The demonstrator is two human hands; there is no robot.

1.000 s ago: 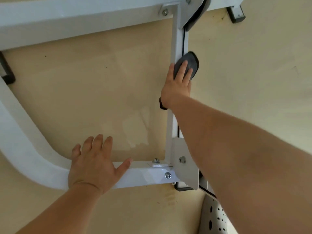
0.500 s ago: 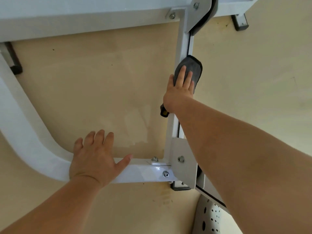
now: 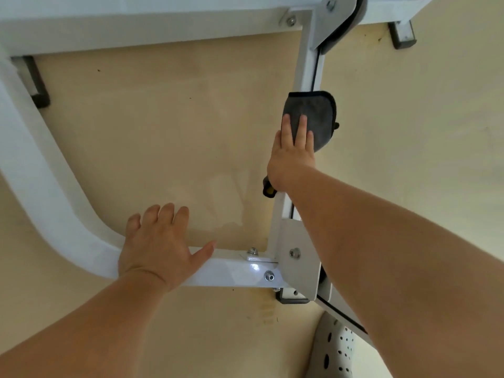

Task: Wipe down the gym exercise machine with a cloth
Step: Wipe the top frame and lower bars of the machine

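The gym machine's white metal base frame (image 3: pixel 240 271) lies on a beige floor, seen from above. A dark grey cloth (image 3: pixel 316 113) is spread over the frame's narrow white rail (image 3: pixel 306 66) on the right. My right hand (image 3: pixel 293 154) presses flat on the cloth with straight fingers. A small black and yellow part (image 3: pixel 268 188) shows just under that wrist. My left hand (image 3: pixel 158 246) rests open on the frame's near crossbar, fingers spread, thumb pointing right.
A bolted white bracket (image 3: pixel 297 255) joins the rail to the crossbar. Black rubber feet (image 3: pixel 402 36) sit under the frame at several corners. A grey perforated shoe (image 3: pixel 334 350) stands at the bottom right. Beige floor (image 3: pixel 169 137) fills the frame's middle.
My right hand keeps the cloth pressed on the rail while the view shifts slightly. My left hand stays on the crossbar.
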